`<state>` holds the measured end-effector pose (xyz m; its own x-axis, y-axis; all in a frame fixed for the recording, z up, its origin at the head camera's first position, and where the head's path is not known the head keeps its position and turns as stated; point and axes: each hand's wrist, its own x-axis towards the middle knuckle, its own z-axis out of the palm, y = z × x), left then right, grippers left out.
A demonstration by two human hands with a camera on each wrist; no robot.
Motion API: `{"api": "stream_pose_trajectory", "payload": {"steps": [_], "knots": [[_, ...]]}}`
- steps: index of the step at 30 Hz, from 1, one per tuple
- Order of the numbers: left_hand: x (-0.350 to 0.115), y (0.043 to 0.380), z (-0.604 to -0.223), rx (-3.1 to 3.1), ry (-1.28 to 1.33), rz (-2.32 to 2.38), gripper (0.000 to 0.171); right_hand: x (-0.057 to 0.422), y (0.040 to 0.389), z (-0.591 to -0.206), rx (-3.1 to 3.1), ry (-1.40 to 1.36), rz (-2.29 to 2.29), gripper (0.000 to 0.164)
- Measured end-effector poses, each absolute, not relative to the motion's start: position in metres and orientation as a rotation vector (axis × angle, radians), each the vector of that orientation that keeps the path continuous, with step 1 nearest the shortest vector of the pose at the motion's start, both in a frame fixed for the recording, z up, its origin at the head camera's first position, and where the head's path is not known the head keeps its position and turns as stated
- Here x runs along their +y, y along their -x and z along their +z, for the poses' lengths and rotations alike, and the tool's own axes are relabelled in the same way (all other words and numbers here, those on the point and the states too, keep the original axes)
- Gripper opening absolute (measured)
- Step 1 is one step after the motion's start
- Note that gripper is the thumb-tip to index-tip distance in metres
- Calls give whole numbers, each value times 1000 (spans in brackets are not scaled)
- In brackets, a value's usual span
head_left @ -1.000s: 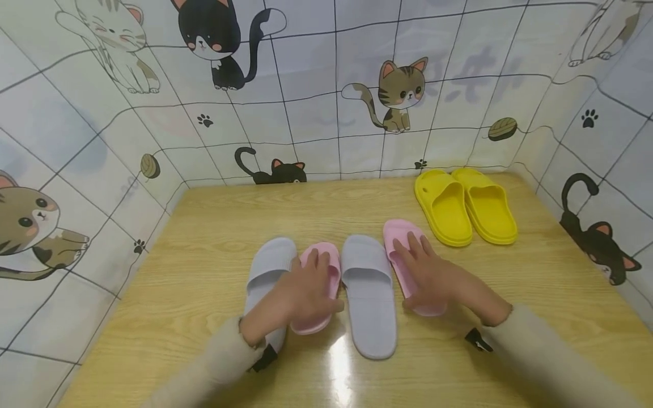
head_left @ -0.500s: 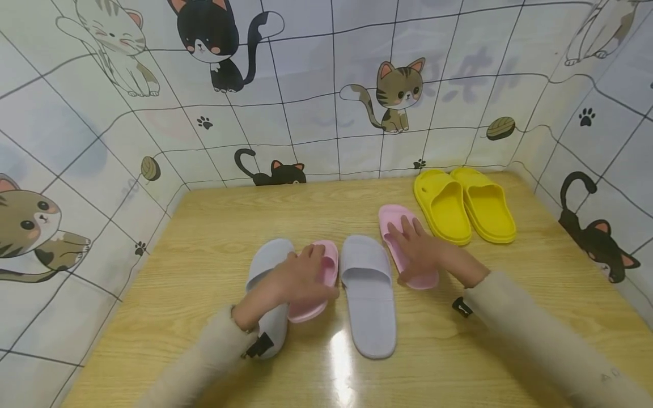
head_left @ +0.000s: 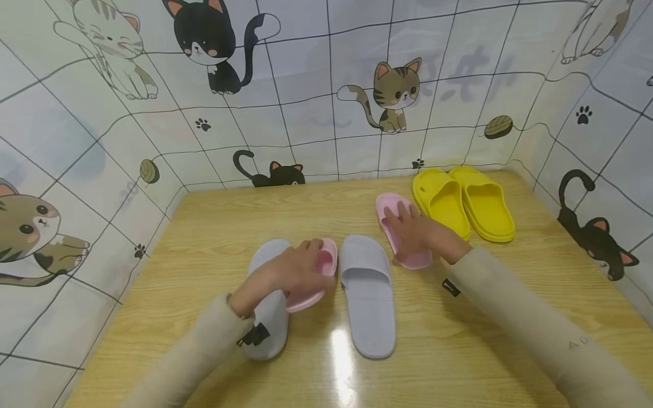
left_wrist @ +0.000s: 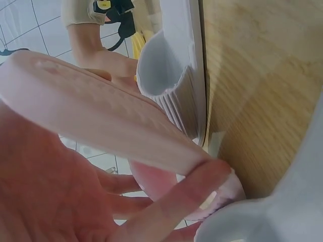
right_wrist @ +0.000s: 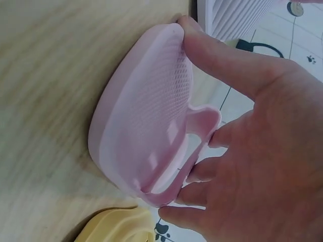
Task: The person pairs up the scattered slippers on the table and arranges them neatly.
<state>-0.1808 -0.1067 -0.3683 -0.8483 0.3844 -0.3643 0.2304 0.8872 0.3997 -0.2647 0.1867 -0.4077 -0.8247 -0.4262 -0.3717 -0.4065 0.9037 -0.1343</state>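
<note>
My left hand [head_left: 296, 272] grips a small pink slipper [head_left: 305, 302] between the two grey slides. In the left wrist view this pink slipper [left_wrist: 101, 111] stands tilted, thumb along one side and fingers beyond it. To the right, my right hand [head_left: 412, 233] holds the other pink slipper [head_left: 389, 202], toe pointing to the back wall. The right wrist view shows that slipper [right_wrist: 146, 101] with my fingertips on its strap and my thumb at the sole's edge. One grey slide [head_left: 272, 326] lies partly under my left forearm; the other grey slide [head_left: 369, 311] lies between my hands.
A pair of yellow slippers, the left one [head_left: 444, 207] and the right one [head_left: 487, 209], stands at the back right, close to my right hand. The wooden tabletop [head_left: 219, 226] meets a cat-patterned tiled wall [head_left: 311, 124] behind and at both sides.
My right hand has slid its pink slipper back towards the wall, beside the yellow pair. The left pink slipper's heel has drawn up and back in my left hand. The grey slides stay put.
</note>
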Motion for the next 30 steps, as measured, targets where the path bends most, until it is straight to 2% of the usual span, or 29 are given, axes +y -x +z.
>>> {"api": "stream_pose_trajectory", "payload": {"steps": [10,18,30], "knots": [[-103,193,-364,2600,-430,503,102,189,291,-413,2667,561,-83,125],[-103,209,-361,2586,-416,515,94,189,306,-414,2667,541,-115,123],[-98,256,-366,2588,-429,427,96,191,321,-411,2654,485,-180,122]]}}
